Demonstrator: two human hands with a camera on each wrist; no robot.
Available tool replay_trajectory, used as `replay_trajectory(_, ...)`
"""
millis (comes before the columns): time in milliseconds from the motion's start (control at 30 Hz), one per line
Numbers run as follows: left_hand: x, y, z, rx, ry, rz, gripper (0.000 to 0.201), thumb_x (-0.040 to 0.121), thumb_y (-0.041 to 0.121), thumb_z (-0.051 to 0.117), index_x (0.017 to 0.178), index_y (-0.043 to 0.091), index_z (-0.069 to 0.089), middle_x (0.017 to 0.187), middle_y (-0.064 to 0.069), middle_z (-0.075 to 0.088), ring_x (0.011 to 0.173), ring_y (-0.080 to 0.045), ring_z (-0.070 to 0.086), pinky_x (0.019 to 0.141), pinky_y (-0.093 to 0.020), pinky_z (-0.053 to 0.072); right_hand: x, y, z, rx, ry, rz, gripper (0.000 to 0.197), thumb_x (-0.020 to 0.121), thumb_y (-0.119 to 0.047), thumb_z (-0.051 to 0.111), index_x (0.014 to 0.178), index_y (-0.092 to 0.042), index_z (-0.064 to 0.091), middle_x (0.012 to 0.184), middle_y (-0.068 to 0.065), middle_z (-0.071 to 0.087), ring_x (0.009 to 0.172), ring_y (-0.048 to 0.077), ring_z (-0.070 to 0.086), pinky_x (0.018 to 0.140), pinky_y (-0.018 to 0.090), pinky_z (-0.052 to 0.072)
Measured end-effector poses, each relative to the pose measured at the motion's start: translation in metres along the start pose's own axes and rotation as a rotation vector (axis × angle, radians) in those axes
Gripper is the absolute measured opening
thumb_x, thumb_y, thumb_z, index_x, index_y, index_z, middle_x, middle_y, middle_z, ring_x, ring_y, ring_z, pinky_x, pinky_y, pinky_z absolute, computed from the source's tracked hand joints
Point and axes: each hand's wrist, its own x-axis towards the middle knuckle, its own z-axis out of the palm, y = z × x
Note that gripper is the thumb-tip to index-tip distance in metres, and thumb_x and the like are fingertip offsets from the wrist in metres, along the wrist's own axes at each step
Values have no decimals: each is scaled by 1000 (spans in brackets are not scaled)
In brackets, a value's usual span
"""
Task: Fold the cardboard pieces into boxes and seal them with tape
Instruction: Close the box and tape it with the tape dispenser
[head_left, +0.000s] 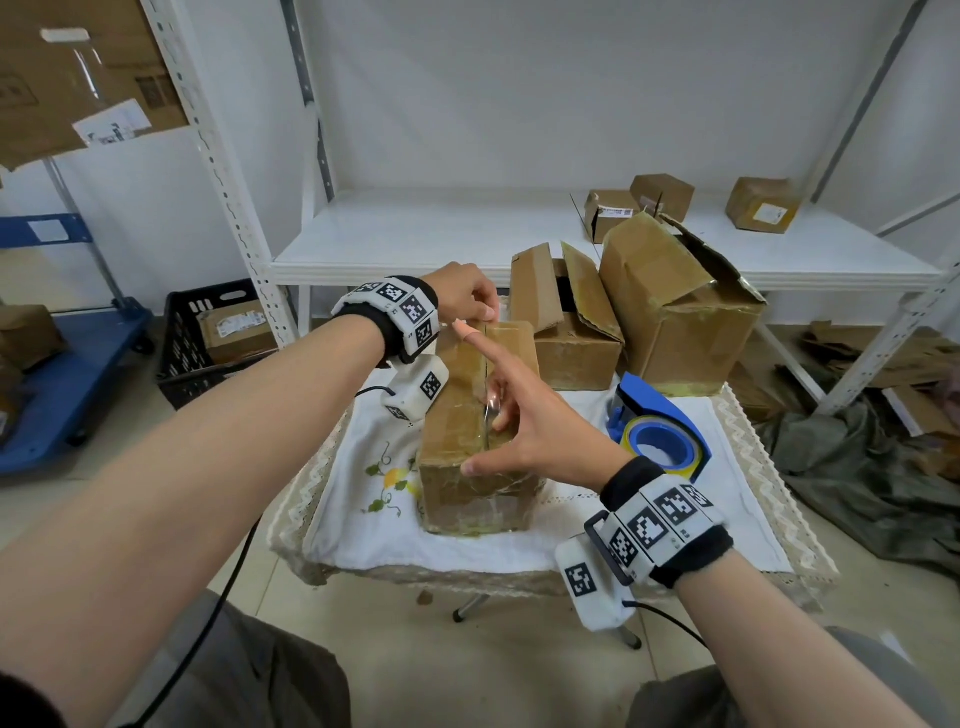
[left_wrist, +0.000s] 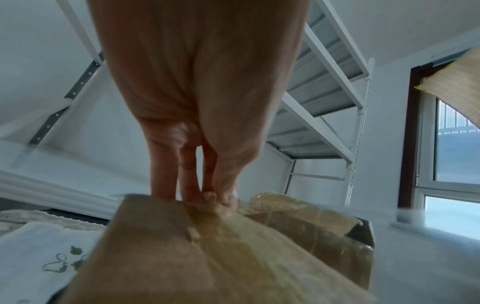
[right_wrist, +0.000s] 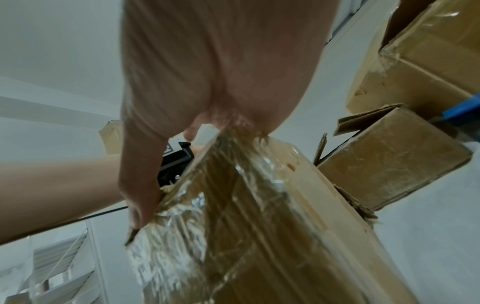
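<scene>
A brown cardboard box (head_left: 452, 415) stands on a white embroidered cloth (head_left: 363, 499), with its top flaps down and a clear tape strip (head_left: 485, 410) along the seam. My left hand (head_left: 485, 314) is at the box's far top edge; thumb and fingertips (left_wrist: 221, 198) pinch the tape end there. My right hand (head_left: 498, 415) lies spread on the box top (right_wrist: 259, 226): index finger out along the seam, thumb at the near edge, middle fingers pressing the tape. A blue tape dispenser (head_left: 657, 431) sits on the cloth right of the box, untouched.
Two larger open cardboard boxes (head_left: 571, 332) (head_left: 675, 312) crowd the table's far side behind the box. A white shelf (head_left: 441, 239) behind holds three small boxes. A black crate (head_left: 208, 332) and a blue cart (head_left: 62, 374) stand on the left. Flattened cardboard lies on the floor at right.
</scene>
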Motion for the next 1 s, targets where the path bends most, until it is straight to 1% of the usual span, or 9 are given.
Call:
replay_trajectory(267,-13,3,-9,29,-123,15,24,101,9,55,116,16,72,112,1,66,100,-12,56,89,-27,39,-2,-2,0,19,10,2,123,68,-20,95,156,-52,16,106,11,48,73,10,44,68,18,46)
replay_trajectory(367,-17,-1,-7,27,-130,19,32,97,0,55,116,19,72,121,-2,67,113,-15,57,97,-29,42,-1,-1,-1,43,8,13,125,66,-17,95,156,-52,16,104,10,47,73,9,44,68,16,45)
replay_trajectory(533,-24,0,-1,46,-85,46,32,101,6,55,130,11,67,132,-14,61,126,-26,53,100,-28,38,-1,-4,-5,81,-4,38,123,67,-17,95,157,-49,18,98,3,43,74,9,43,70,17,45)
replay_trajectory(667,-22,-4,2,63,-61,30,29,101,9,55,127,8,69,131,-16,55,125,-29,51,105,-38,42,3,-6,-9,381,23,84,100,73,-16,89,153,-45,36,94,7,47,80,22,44,88,36,47)
replay_trajectory(733,-22,-5,4,67,-49,29,25,99,3,53,115,-3,70,126,-21,58,120,-37,55,97,-40,44,4,-6,-10,518,58,80,82,83,-10,78,150,-40,43,93,4,50,87,25,44,100,41,47)
replay_trajectory(767,-22,-6,4,63,-44,33,22,99,1,51,111,-6,69,124,-22,58,117,-37,56,92,-38,43,4,-5,-10,558,75,80,74,87,-6,73,149,-36,46,92,2,51,91,25,45,106,42,45)
replay_trajectory(833,-25,-7,5,53,-28,31,22,101,3,52,116,-2,68,130,-15,54,113,-25,53,88,-27,35,3,-5,-11,631,93,92,64,95,1,63,148,-30,49,91,3,53,94,23,50,114,49,41)
replay_trajectory(900,-26,-10,6,13,23,38,24,100,5,56,121,1,66,131,-9,53,105,-17,51,86,-23,34,3,-5,-12,685,91,109,60,98,6,56,149,-25,48,90,4,56,92,20,55,111,47,43)
replay_trajectory(1000,-28,-17,5,-65,102,85,27,94,4,65,121,7,69,122,-5,59,100,-21,61,87,-27,45,4,-7,-14,725,89,126,59,98,7,53,150,-21,46,92,9,62,90,21,57,93,33,54)
